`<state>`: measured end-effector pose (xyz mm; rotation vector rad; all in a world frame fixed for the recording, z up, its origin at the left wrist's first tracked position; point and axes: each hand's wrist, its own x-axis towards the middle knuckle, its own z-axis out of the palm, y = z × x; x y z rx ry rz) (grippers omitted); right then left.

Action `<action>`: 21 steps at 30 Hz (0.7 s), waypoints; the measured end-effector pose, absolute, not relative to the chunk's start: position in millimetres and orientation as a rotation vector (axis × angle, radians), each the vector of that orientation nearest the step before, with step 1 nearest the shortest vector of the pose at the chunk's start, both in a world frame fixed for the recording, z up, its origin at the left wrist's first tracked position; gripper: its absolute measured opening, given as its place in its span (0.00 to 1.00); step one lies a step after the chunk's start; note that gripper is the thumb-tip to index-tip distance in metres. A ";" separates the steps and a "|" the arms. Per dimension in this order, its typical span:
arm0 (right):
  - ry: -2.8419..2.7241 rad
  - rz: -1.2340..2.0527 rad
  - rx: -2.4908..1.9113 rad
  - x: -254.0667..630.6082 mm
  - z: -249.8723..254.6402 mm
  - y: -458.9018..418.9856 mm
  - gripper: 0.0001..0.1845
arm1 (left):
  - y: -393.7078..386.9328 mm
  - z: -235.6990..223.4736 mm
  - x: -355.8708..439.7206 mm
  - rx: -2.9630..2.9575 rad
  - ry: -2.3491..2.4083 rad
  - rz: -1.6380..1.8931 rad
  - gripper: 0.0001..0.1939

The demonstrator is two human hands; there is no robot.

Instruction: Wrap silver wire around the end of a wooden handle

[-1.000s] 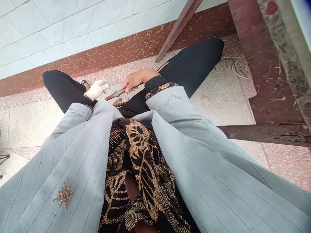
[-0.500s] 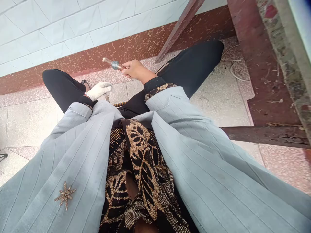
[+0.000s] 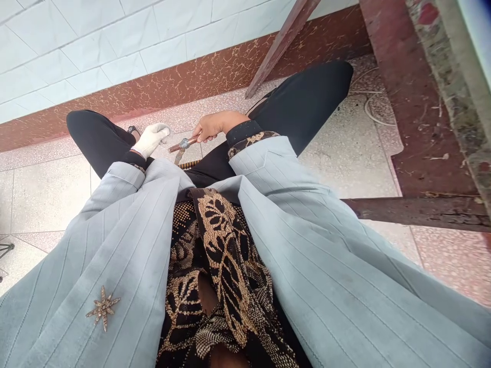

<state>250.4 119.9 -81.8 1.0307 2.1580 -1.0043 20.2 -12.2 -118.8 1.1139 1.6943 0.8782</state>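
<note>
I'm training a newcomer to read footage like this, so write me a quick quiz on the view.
1. True or false: the left hand wears a white glove.
2. What does the right hand hold?
a) a cup
b) a brown stick with wire wound round it
c) a folded cloth
3. Fill the gap: pinned to the light jacket is a star-shaped ____.

Key: 1 true; 2 b; 3 brooch

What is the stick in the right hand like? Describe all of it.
The stick is reddish-brown, seemingly wood, with silvery wire-like wrapping near its free end. The bare right hand grips its other end, partly hiding it. It slants toward the wearer's left; a pale piece shows just below the wrapping, contact unclear.
</note>
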 end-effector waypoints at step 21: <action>2.370 -1.815 1.246 246.6 -87.5 115.7 0.22 | -7.5 -141.9 19.0 1.207 1.466 0.711 0.13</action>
